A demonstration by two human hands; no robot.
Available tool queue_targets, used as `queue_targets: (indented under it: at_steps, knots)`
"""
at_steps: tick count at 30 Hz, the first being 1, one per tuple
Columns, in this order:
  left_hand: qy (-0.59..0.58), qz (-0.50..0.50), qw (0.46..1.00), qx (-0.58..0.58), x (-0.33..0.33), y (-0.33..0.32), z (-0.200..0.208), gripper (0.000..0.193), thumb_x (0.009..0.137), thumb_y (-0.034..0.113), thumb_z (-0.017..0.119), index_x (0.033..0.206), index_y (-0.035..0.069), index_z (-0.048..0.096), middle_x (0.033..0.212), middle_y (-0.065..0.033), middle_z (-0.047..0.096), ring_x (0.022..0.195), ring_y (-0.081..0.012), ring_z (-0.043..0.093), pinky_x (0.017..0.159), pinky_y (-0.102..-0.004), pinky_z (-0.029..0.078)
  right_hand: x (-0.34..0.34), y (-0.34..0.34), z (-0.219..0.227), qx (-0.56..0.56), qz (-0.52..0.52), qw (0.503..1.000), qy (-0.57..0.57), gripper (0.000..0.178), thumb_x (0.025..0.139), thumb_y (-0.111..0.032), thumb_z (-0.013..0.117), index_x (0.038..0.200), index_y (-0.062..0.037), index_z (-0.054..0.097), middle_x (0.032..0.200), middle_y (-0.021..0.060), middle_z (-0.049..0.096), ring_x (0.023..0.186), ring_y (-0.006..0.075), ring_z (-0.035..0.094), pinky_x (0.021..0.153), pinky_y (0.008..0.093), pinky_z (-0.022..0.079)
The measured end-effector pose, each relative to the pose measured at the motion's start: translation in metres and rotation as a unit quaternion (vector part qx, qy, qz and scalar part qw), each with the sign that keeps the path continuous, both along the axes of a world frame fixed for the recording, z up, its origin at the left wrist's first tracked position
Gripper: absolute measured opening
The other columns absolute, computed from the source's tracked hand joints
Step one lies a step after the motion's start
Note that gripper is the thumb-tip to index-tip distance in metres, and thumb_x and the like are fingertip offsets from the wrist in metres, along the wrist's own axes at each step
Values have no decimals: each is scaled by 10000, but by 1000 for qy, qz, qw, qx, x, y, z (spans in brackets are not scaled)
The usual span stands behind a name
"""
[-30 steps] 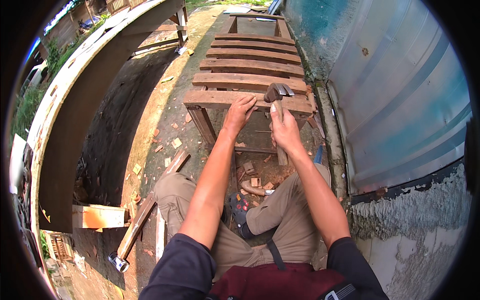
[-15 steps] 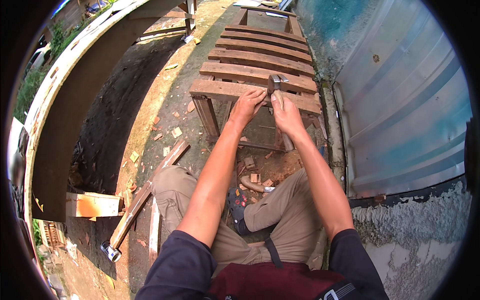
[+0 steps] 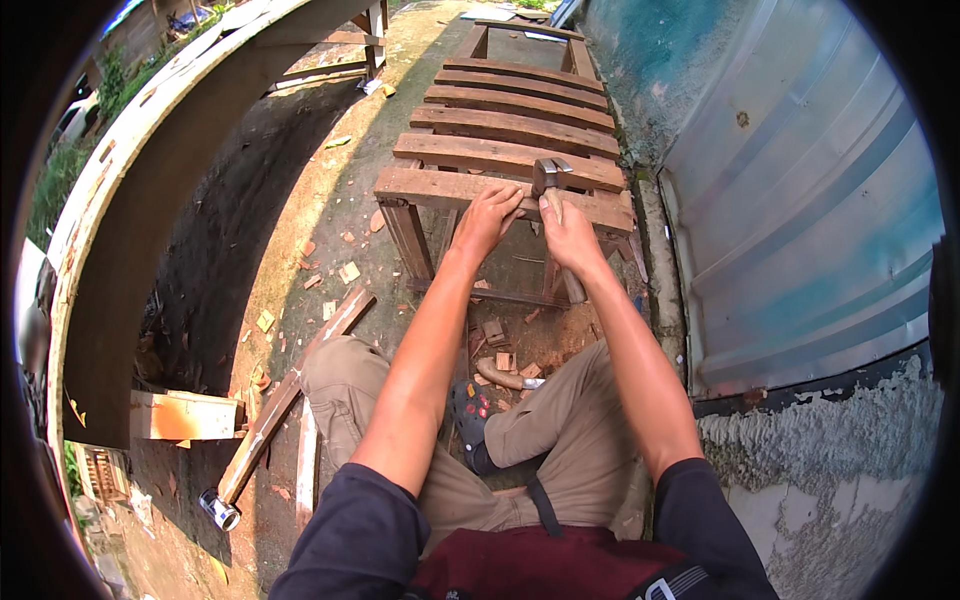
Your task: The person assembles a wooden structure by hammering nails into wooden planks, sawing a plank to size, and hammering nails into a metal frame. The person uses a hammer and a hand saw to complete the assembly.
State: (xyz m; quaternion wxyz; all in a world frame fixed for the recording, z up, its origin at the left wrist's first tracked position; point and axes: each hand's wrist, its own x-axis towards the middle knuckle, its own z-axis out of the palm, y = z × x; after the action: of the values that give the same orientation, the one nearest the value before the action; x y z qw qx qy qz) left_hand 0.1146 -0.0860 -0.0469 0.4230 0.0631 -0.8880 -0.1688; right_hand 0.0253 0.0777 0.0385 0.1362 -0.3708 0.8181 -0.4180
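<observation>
A slatted wooden frame [image 3: 445,185] stands in front of me, its brown slats running crosswise. My right hand [image 3: 570,240] is wrapped round the wooden handle of a claw hammer [image 3: 546,176]. The metal head sits over the nearest slat, and the handle's lower end sticks out below my fist. Close on its left, my left hand [image 3: 487,222] rests at the same slat's near edge with thumb and fingertips pinched together. Whatever may be between those fingertips is too small to make out.
Between my legs lies a curved wooden-handled tool [image 3: 508,375] among wood scraps. Long timber pieces [image 3: 265,430] and a can [image 3: 220,510] lie at left. A corrugated metal sheet [image 3: 800,230] lines the right side; a large curved-looking board [image 3: 100,300] stands left.
The whole view has shifted slightly. Both hands and the hammer keep nearly the same place at the nearest slat.
</observation>
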Motion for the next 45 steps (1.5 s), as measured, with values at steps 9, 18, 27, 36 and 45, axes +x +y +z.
queue_targets:
  at_steps: [9, 18, 27, 36, 45]
  knots:
    - [2, 73, 995, -62, 10, 8, -1, 417, 895, 178, 727, 1288, 64, 650, 1287, -128, 664, 1211, -319, 598, 1044, -434, 491, -6, 1, -12, -5, 5, 1000, 24, 499, 1041, -452, 492, 1055, 34, 603, 814, 260, 683, 627, 372, 700, 597, 477, 542]
    - [-45, 79, 994, -69, 12, 13, 2, 415, 887, 77, 685, 1300, 59, 652, 1343, -162, 636, 1241, -341, 576, 1077, -465, 457, -7, -1, -5, 1, 27, 999, -28, 461, 1059, -427, 476, 1001, 15, 596, 684, 177, 648, 517, 299, 661, 509, 438, 518]
    - [-130, 123, 979, -102, 4, 13, 6, 418, 901, 75, 634, 1319, 85, 639, 1358, -136, 636, 1265, -327, 573, 1086, -440, 463, 0, -10, 20, -90, 13, 993, -78, 490, 1072, -431, 467, 961, 36, 567, 554, 103, 569, 418, 237, 596, 425, 403, 464]
    - [-94, 118, 984, -93, 8, 8, -1, 460, 861, 29, 642, 1318, 83, 634, 1362, -125, 637, 1268, -341, 572, 1084, -440, 475, -2, -11, 36, -26, 38, 996, -76, 454, 1062, -448, 508, 907, -24, 551, 632, 37, 540, 471, 154, 545, 418, 354, 440]
    - [-68, 104, 989, -79, 4, 13, 1, 466, 844, 35, 678, 1305, 104, 659, 1322, -112, 664, 1241, -344, 588, 1067, -439, 490, -9, -9, 5, -67, 30, 995, -63, 462, 1064, -450, 504, 931, -13, 573, 621, 33, 538, 461, 160, 550, 418, 340, 434]
